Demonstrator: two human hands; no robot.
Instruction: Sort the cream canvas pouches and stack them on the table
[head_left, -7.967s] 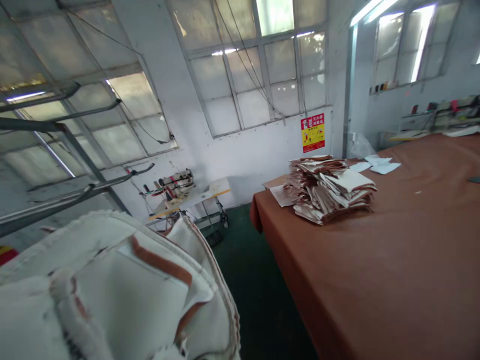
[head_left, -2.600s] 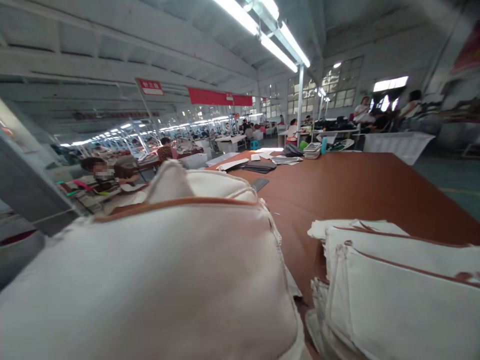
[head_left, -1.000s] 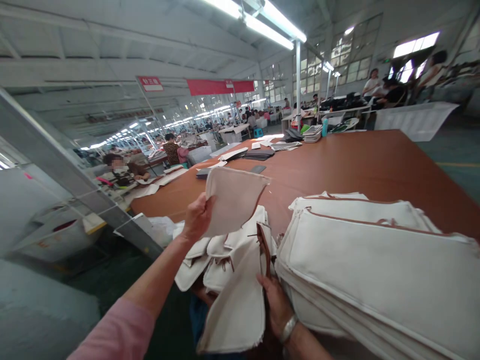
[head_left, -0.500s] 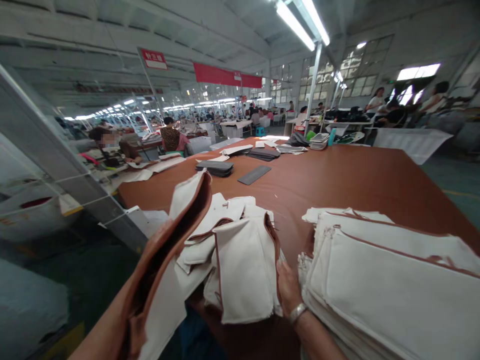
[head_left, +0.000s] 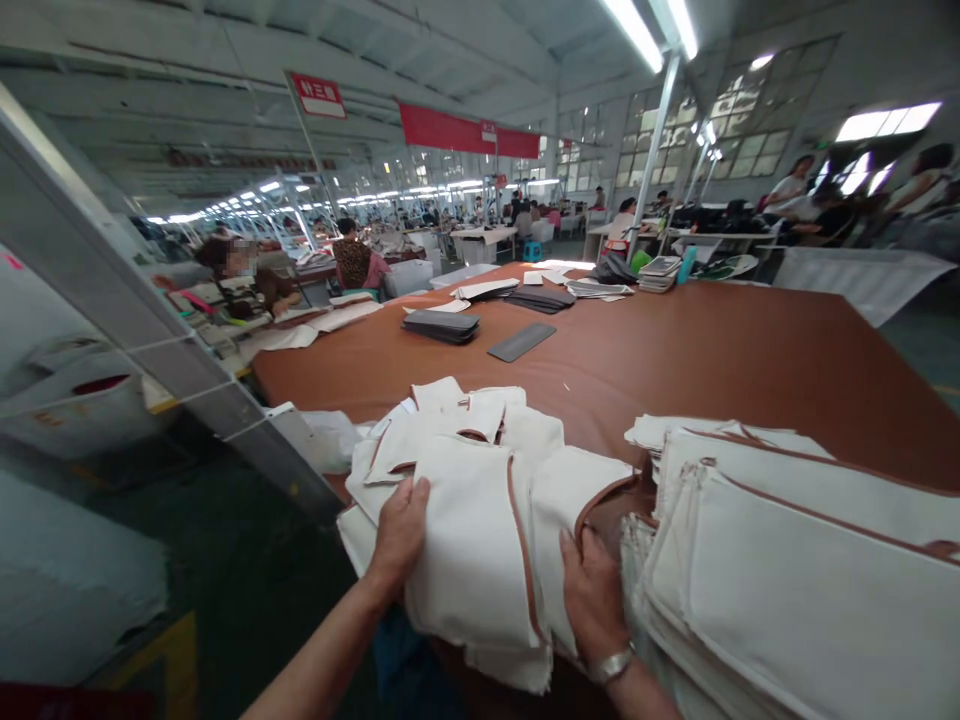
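My left hand (head_left: 399,530) is closed on the left edge of a white fabric panel with brown edging (head_left: 469,540), the thumb lying on its top face. My right hand (head_left: 596,590) is closed at the brown-edged side of a second white panel (head_left: 559,500), just right of the first. Both panels rest over a loose heap of similar white pieces (head_left: 450,420) at the table's near edge. Undersides of the panels and some fingertips are hidden.
A tall stack of white brown-edged pieces (head_left: 810,590) stands right on the brown-covered table (head_left: 675,370). Dark grey strips (head_left: 442,325) are piled farther back, with a single grey strip (head_left: 523,342) nearby. A metal post (head_left: 172,350) rises at left; co-workers sit beyond.
My left hand has brought down the brown-and-white piece it held raised at left, and now grips a panel on the heap. The right-hand panel has spread out flatter. The view has shifted slightly.
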